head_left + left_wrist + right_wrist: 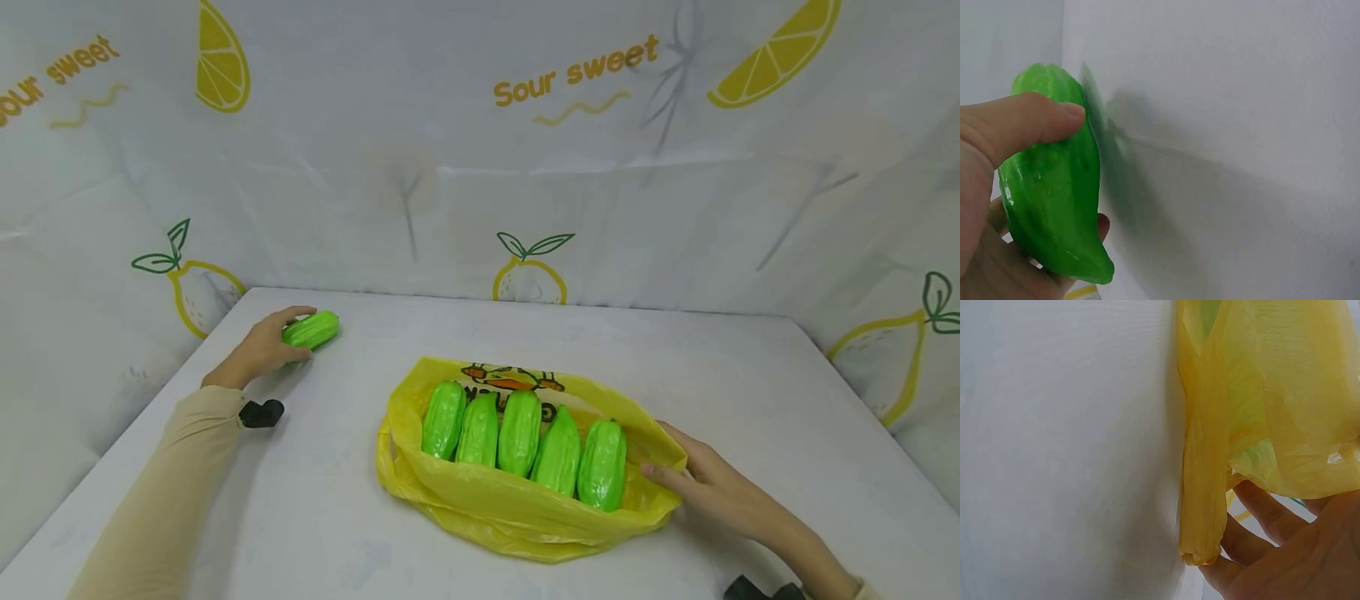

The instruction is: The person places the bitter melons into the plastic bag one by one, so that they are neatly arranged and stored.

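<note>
At the far left of the table my left hand (262, 346) grips a glossy green ridged gourd (317, 329). In the left wrist view, the thumb lies across the gourd (1054, 194) and fingertips show beyond it; its tapered end curves to a point. My right hand (723, 492) holds the right end of a yellow plastic bag (510, 517), thumb inside the rim and fingers behind it. Several similar green gourds (519, 433) lie side by side in the bag's wide mouth. The right wrist view shows fingers against the folded edge of the bag (1204, 462).
Everything is on a white-covered table (315, 517). A white curtain (322, 200) printed with lemons and lettering hangs behind it and along both sides. The bag lies centre-right, with its printed back wall raised behind the gourds.
</note>
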Demonstrator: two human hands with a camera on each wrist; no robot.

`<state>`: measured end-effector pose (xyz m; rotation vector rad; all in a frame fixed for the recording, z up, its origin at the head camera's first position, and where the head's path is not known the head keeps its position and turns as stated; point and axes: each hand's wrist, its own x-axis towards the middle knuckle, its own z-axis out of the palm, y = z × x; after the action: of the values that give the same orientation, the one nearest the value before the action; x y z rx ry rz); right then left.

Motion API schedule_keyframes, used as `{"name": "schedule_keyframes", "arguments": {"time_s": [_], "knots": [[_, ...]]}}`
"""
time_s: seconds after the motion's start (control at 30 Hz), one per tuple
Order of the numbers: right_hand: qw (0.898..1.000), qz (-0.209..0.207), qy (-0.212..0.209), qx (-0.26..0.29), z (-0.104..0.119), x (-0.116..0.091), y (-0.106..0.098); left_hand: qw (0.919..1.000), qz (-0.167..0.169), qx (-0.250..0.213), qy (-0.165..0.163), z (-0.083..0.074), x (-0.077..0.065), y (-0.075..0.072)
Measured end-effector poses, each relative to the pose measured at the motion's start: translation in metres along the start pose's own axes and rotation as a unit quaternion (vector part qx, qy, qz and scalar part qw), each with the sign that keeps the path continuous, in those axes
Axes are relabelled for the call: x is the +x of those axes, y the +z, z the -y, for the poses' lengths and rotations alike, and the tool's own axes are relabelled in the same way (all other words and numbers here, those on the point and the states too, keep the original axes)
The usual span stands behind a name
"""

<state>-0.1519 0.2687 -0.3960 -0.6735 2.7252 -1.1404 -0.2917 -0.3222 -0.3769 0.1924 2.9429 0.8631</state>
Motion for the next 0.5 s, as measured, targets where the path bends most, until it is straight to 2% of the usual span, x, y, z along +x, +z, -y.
{"name": "schedule_keyframes", "arguments": {"time_s": [0.3, 0.5], "knots": [[1.0, 0.003, 0.002, 0.001, 0.0, 0.0, 0.0, 0.9986, -0.034, 0.0, 0.041, -0.012, 0.0, -0.002], [1.0, 0.0, 0.0, -0.002, 0.0, 0.0, 0.0, 0.9983, -0.037, -0.001, 0.045, -0.02, -0.002, -0.003]]}}
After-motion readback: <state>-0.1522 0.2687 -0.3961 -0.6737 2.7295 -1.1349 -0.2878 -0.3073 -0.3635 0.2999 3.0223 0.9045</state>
